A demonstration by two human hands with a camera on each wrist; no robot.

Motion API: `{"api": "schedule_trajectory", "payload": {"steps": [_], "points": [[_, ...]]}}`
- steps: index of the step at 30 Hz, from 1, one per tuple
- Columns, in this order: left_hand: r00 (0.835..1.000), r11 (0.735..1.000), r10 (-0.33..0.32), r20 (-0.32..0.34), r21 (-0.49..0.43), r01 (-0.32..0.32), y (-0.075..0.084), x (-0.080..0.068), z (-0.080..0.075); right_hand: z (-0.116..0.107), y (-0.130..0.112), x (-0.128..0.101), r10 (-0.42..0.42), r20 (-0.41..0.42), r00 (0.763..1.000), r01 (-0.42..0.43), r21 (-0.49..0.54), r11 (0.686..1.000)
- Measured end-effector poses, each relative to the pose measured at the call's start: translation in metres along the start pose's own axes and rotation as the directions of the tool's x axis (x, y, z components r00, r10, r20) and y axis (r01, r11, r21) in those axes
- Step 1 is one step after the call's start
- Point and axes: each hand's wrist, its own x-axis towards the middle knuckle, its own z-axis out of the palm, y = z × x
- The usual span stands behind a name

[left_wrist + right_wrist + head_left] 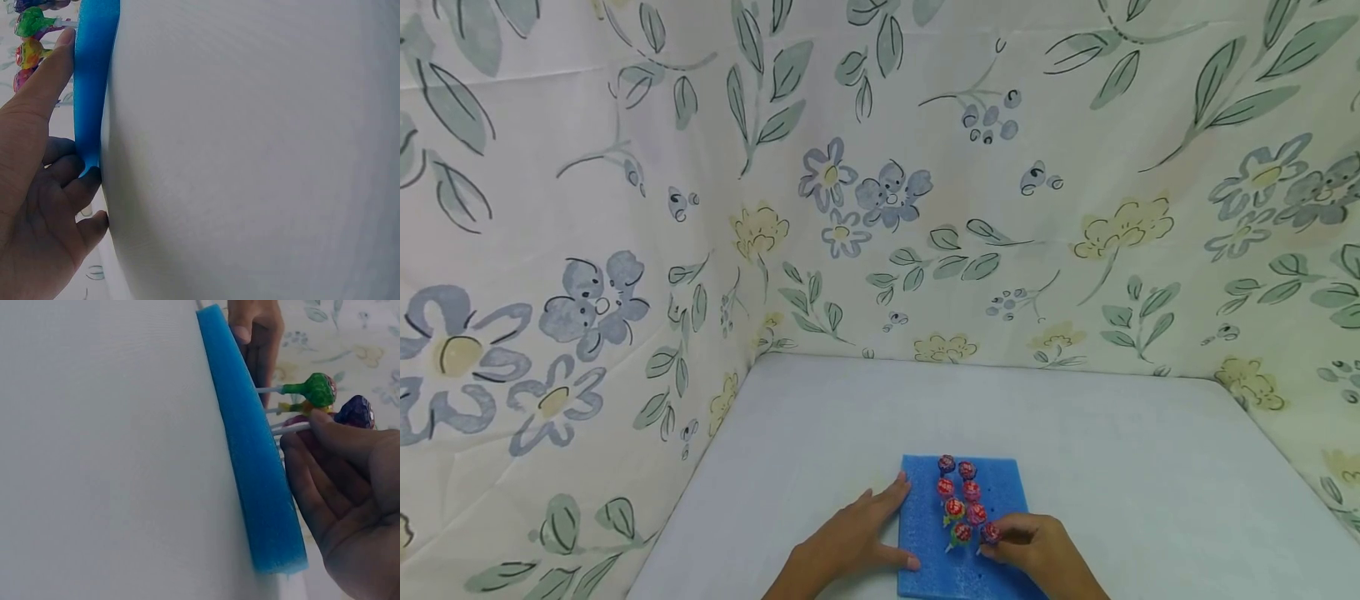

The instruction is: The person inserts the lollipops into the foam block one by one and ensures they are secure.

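A blue foam block lies flat on the table with several wrapped lollipops standing in it in two rows. My right hand pinches the white stick of a dark purple lollipop between thumb and fingers, just below the candy. The stick's lower end meets the foam's top face; how deep it sits is hidden. Along the block's left edge rests my left hand, fingers spread, its thumb touching the top face. Beside the purple lollipop stands a green-wrapped lollipop.
Small dark holes dot the foam to the right of the rows. A white tabletop surrounds the block. Floral cloth hangs behind and at both sides.
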Motion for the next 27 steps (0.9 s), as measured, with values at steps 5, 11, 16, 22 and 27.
{"api": "schedule_trajectory", "payload": {"steps": [5, 11, 16, 22, 27], "points": [[1.0, 1.0, -0.005, 0.003, -0.01, 0.005, 0.001, 0.001, 0.0, 0.002, 0.002, 0.001, 0.007, 0.013, 1.0, -0.007, -0.029, 1.0], [1.0, 1.0, -0.002, 0.005, -0.014, 0.002, 0.001, 0.002, 0.002, 0.006, 0.007, 0.0, 0.041, 0.003, 0.999, -0.04, -0.067, 0.997], [1.0, 1.0, 0.004, 0.004, 0.0, -0.004, 0.001, 0.003, 0.003, 0.006, 0.008, -0.002, 0.047, -0.009, 0.999, -0.048, -0.074, 0.996], [1.0, 1.0, 0.004, 0.004, 0.004, -0.004, 0.003, 0.003, 0.001, -0.005, 0.009, -0.007, 0.057, -0.008, 0.998, -0.057, -0.02, 0.998], [0.999, 0.997, 0.052, -0.008, 0.065, -0.052, 0.002, 0.001, -0.004, -0.028, 0.005, -0.013, 0.035, -0.198, 0.98, -0.06, -0.121, 0.991]]}}
